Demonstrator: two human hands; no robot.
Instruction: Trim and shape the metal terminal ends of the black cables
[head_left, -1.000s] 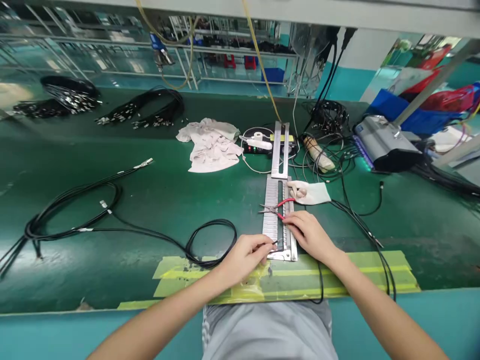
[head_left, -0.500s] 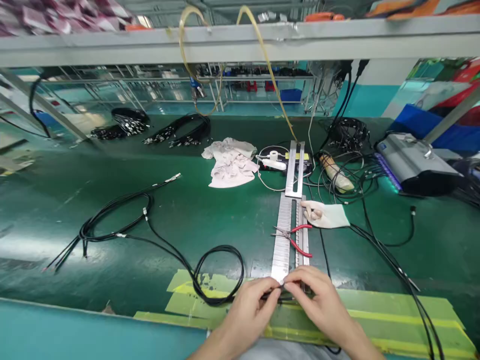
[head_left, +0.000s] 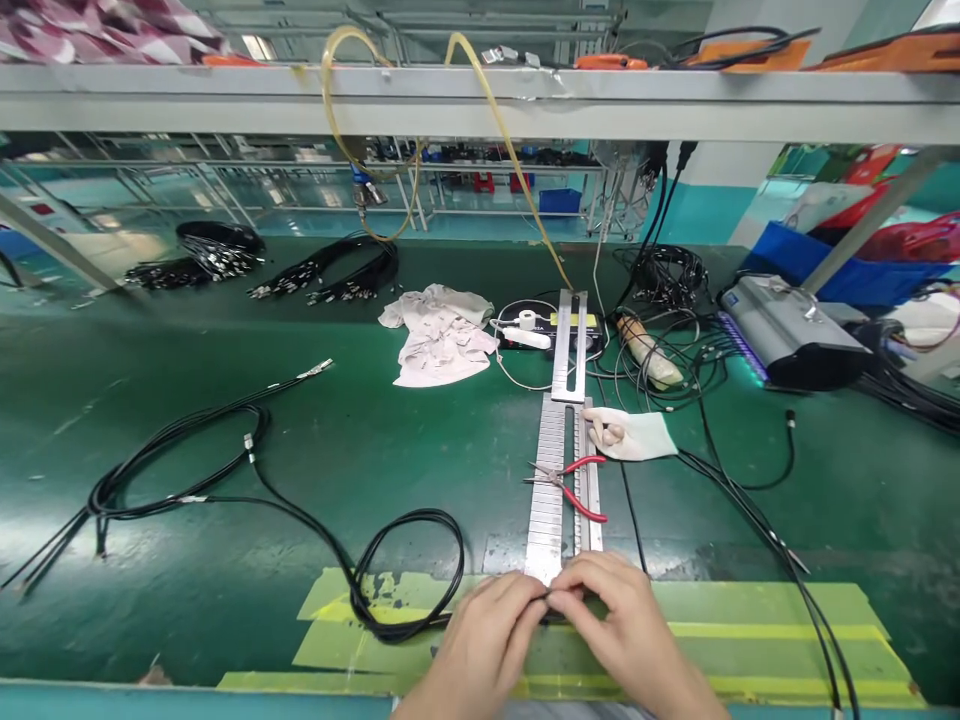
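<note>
My left hand (head_left: 491, 630) and my right hand (head_left: 619, 620) meet at the front edge of the table, thumbs and forefingers pinched together. Between the fingertips a small dark piece shows, apparently part of the black cable (head_left: 409, 634), whose coil runs in under my left hand from the left. Just beyond my fingers lies a metal ruler plate with slots (head_left: 545, 520). Red-handled pliers (head_left: 577, 488) rest across it with their jaws apart. A pale finger glove (head_left: 637, 436) lies at the plate's right side.
Another looped cable bundle (head_left: 180, 505) spreads out on the left. A crumpled cloth (head_left: 442, 340), a power strip (head_left: 525, 338) and a grey machine with a violet light (head_left: 795, 330) stand farther back. Yellow tape (head_left: 780, 640) covers the front edge. An overhead shelf (head_left: 450, 100) crosses above.
The view has swung right and tilted up a little, so the table things sit farther left in the picture. Both hands stay pinched together, with the fingers slightly shifted.
</note>
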